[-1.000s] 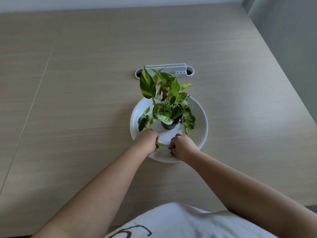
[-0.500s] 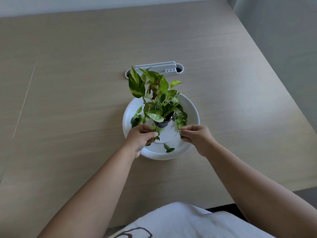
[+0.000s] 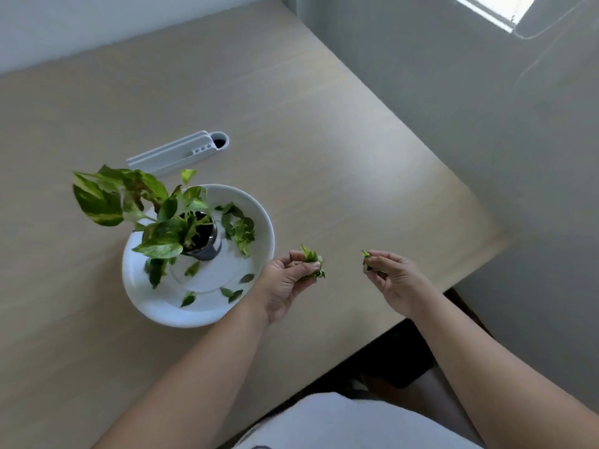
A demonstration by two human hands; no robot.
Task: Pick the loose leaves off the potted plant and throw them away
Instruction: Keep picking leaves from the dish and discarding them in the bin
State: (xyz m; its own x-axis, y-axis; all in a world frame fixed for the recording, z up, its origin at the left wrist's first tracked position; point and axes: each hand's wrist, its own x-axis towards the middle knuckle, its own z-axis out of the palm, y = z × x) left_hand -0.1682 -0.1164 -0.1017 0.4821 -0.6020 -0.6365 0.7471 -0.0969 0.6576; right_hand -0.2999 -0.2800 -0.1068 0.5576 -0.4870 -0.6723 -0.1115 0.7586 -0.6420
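Observation:
A small potted plant [image 3: 155, 218] with green and yellow leaves stands in a dark pot [image 3: 205, 251] on a white round plate [image 3: 155, 306]. Several loose leaves [image 3: 231, 294] lie on the plate, with a clump [image 3: 241, 226] at its right side. My left hand [image 3: 285, 283] is just right of the plate, palm up, closed on a bunch of picked leaves [image 3: 312, 264]. My right hand [image 3: 397, 281] is further right over the table, pinching a small leaf [image 3: 366, 264] between its fingertips.
A white oblong holder [image 3: 180, 152] with a dark round hole lies on the wooden table [image 3: 340, 150] behind the plate. The table's right edge and near corner are close to my right hand, with grey floor [image 3: 486, 124] beyond.
Both hands have lifted off the plate and moved right, each carrying leaves. The view has swung right, so the plate now sits at the left.

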